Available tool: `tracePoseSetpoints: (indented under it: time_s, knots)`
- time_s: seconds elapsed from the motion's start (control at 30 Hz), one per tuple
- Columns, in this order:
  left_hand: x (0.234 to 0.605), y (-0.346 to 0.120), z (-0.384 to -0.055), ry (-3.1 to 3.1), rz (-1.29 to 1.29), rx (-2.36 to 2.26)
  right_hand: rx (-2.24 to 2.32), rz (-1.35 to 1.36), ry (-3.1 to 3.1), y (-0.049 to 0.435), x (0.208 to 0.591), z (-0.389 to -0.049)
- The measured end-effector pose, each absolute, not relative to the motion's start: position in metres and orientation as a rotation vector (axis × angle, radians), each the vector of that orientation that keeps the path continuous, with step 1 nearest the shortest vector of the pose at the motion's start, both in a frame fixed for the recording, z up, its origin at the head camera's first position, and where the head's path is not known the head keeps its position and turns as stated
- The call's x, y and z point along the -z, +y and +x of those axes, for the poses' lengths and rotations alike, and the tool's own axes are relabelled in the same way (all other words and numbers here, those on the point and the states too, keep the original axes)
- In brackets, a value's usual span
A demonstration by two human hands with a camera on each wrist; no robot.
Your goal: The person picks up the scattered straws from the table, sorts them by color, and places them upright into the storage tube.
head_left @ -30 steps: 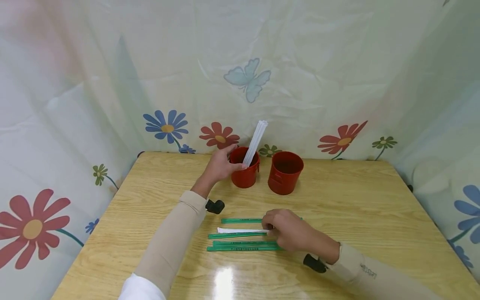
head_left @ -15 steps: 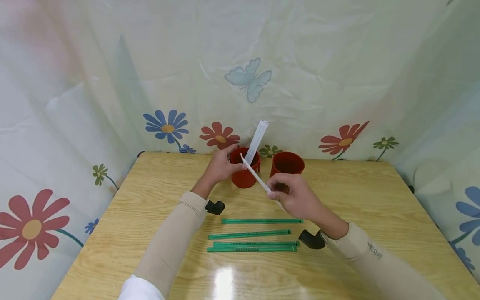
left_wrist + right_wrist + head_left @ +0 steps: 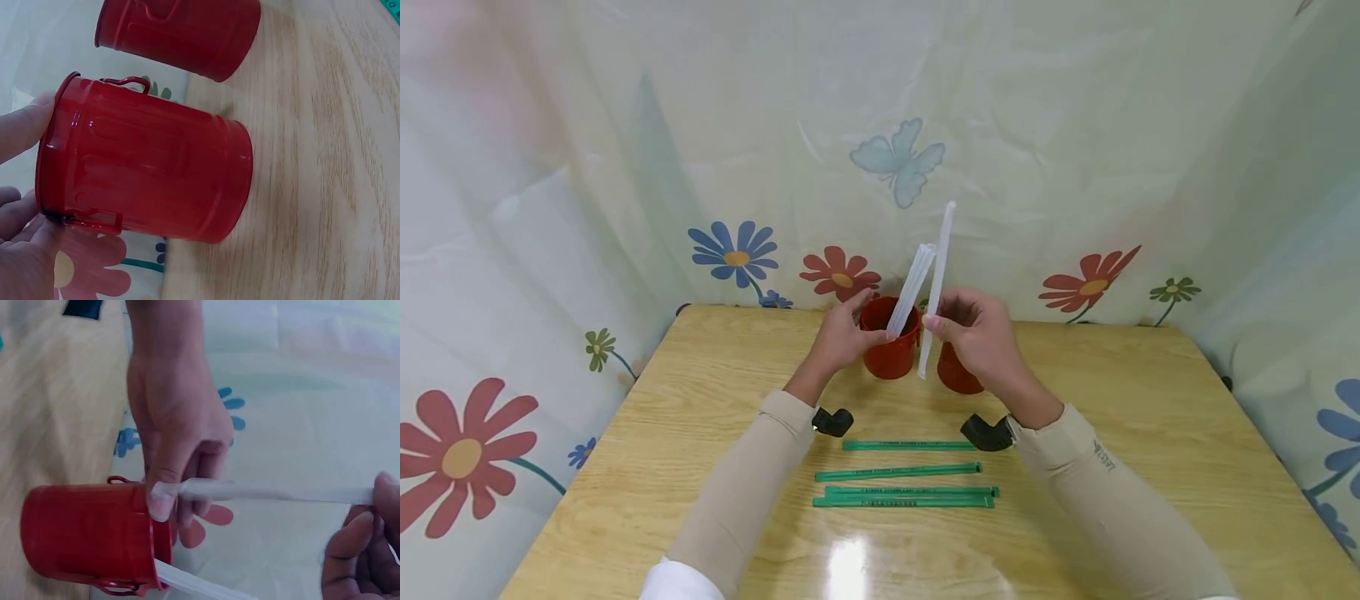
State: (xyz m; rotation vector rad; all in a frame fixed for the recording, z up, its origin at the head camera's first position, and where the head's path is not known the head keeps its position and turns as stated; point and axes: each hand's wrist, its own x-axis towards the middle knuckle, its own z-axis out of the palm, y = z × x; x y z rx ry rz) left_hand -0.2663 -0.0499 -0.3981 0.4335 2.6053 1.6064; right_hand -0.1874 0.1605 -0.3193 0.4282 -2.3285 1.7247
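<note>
My left hand (image 3: pixel 842 333) grips the rim of a small red metal bucket (image 3: pixel 887 362), thumb and fingers on either side in the left wrist view. Several white-wrapped straws (image 3: pixel 912 287) lean out of this bucket to the right. Just right of it, my right hand (image 3: pixel 985 337) pinches one white-wrapped straw (image 3: pixel 944 242) between thumb and fingers. That straw (image 3: pixel 281 492) stands nearly upright, its lower end in front of the gap between the buckets. A second red bucket (image 3: pixel 957 373) is partly hidden behind my right hand, its opening covered.
Several green-wrapped straws (image 3: pixel 898 472) lie side by side across the wooden table (image 3: pixel 760 533), nearer me. A floral cloth backdrop (image 3: pixel 1037 125) rises behind the table's far edge and along both sides.
My right hand picked the white straw up from among the green ones, carried it toward the buckets and turned it upright. My left hand stayed on the bucket.
</note>
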Motion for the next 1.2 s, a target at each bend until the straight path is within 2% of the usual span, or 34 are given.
tracePoseSetpoints:
  time_s: [0.37,0.63,1.0,1.2]
  knots:
    - [0.402,-0.047,-0.268,2.642,0.459,-1.551,-1.704,0.091,-2.125,0.152,0.328,-0.23]
    - [0.404,-0.045,-0.266,2.651,0.458,-1.526,-1.66,0.032,-2.304,0.144,0.346,-0.246]
    - [0.396,-0.05,-0.266,2.663,0.529,-1.532,-1.499,-0.034,-2.663,0.146,0.343,-0.249]
    - [0.394,-0.051,-0.265,2.679,0.536,-1.485,-1.415,0.143,-2.711,0.157,0.342,-0.22]
